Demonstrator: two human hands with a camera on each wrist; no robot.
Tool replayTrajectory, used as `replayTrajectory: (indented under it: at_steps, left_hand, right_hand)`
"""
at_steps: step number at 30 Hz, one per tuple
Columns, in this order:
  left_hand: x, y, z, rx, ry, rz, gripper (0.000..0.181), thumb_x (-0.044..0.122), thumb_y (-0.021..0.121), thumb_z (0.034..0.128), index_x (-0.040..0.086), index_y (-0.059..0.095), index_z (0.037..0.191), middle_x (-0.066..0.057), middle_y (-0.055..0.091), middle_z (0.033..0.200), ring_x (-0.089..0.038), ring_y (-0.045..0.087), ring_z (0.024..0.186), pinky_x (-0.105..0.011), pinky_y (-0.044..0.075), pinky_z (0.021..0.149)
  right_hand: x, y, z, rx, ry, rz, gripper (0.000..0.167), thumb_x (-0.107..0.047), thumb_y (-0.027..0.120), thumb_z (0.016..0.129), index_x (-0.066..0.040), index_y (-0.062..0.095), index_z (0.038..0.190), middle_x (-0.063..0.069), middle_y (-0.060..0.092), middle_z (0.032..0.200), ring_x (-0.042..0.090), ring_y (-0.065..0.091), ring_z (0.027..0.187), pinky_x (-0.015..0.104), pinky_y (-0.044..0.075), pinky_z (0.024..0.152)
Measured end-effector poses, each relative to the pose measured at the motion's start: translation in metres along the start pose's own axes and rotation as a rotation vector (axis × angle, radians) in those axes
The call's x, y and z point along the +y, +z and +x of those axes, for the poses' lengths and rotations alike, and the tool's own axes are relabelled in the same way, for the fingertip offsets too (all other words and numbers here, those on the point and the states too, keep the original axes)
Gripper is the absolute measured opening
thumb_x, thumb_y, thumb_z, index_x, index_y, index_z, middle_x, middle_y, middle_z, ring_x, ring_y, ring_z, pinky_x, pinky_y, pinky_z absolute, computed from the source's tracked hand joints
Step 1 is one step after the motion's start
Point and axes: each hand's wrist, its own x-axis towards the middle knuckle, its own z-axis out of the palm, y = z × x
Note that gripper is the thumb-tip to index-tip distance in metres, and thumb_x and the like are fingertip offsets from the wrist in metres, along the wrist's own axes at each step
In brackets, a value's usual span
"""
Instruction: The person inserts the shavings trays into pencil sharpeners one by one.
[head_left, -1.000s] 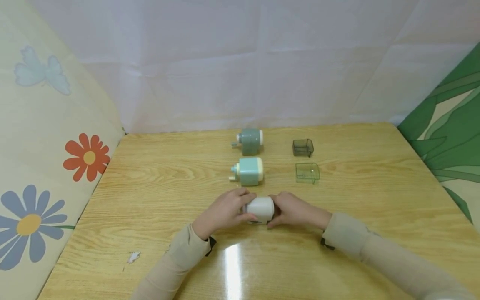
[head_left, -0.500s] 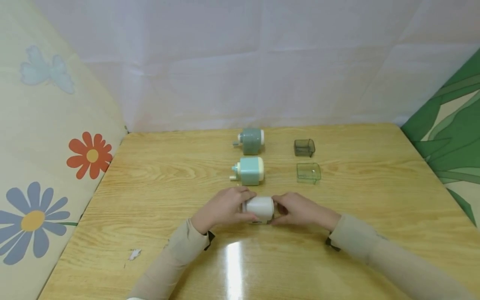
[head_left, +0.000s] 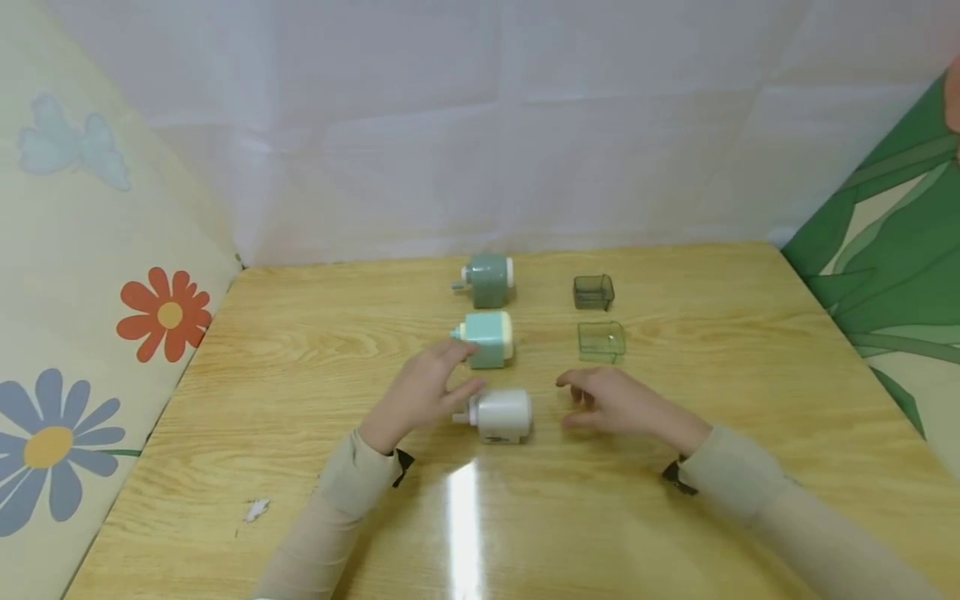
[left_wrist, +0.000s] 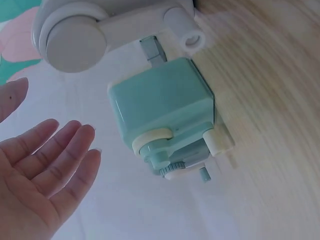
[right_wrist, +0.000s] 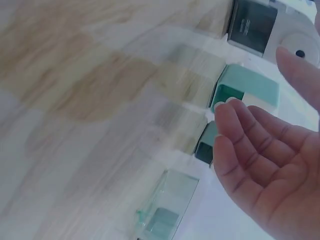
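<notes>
On the table lies a white crank sharpener (head_left: 504, 415), its crank to the left; the right wrist view shows a dark clear drawer (right_wrist: 252, 26) in that white sharpener. My left hand (head_left: 420, 393) is just left of it, fingers spread and holding nothing, fingertips overlapping the teal sharpener (head_left: 486, 340) in the head view. The left wrist view shows my left hand (left_wrist: 47, 172) apart from the teal sharpener (left_wrist: 162, 100). To the right of the white sharpener my right hand (head_left: 626, 402) hovers with loosely bent fingers; its palm (right_wrist: 280, 175) is bare.
Behind the teal sharpener stands a dark green sharpener (head_left: 490, 281). Two clear drawers lie to their right, a smoky one (head_left: 593, 292) and a light green one (head_left: 601, 342). A white scrap (head_left: 257, 510) shows on the wooden table (head_left: 337, 308) at front left.
Both hands have let go of the white sharpener. My left hand has moved left and away from me, my right hand to the right. The head view has shifted slightly.
</notes>
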Motion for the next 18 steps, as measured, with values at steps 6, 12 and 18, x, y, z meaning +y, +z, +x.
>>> replayTrajectory:
  at_steps: [6,12,18]
  left_hand:
    - [-0.003,-0.004,0.0,0.044,0.02,-0.041,0.04,0.018,0.064,0.0849,-0.008,0.054,0.113,-0.018,0.061,0.101,-0.027,0.061,0.086,-0.034,0.051,0.076]
    - [-0.004,-0.007,0.001,0.029,-0.017,-0.046,0.041,0.019,0.063,0.0859,-0.007,0.053,0.116,-0.018,0.061,0.105,-0.027,0.061,0.087,-0.035,0.051,0.075]
    - [-0.005,-0.009,0.004,0.03,-0.013,-0.043,0.041,0.019,0.063,0.0862,-0.006,0.053,0.117,-0.017,0.061,0.103,-0.026,0.061,0.086,-0.033,0.052,0.072]
  right_hand:
    - [0.005,-0.008,-0.006,0.004,0.055,-0.005,0.051,-0.024,0.073,0.076,0.003,0.055,0.115,0.004,0.061,0.084,0.011,0.055,0.071,0.027,0.049,0.063]
    - [0.013,-0.025,-0.008,0.046,0.112,-0.026,0.054,-0.021,0.073,0.077,0.004,0.051,0.121,0.007,0.059,0.086,0.014,0.054,0.07,0.028,0.046,0.059]
    - [0.029,-0.039,-0.009,0.06,0.168,-0.061,0.061,-0.023,0.073,0.076,0.006,0.048,0.124,0.01,0.059,0.088,0.014,0.051,0.067,0.028,0.043,0.056]
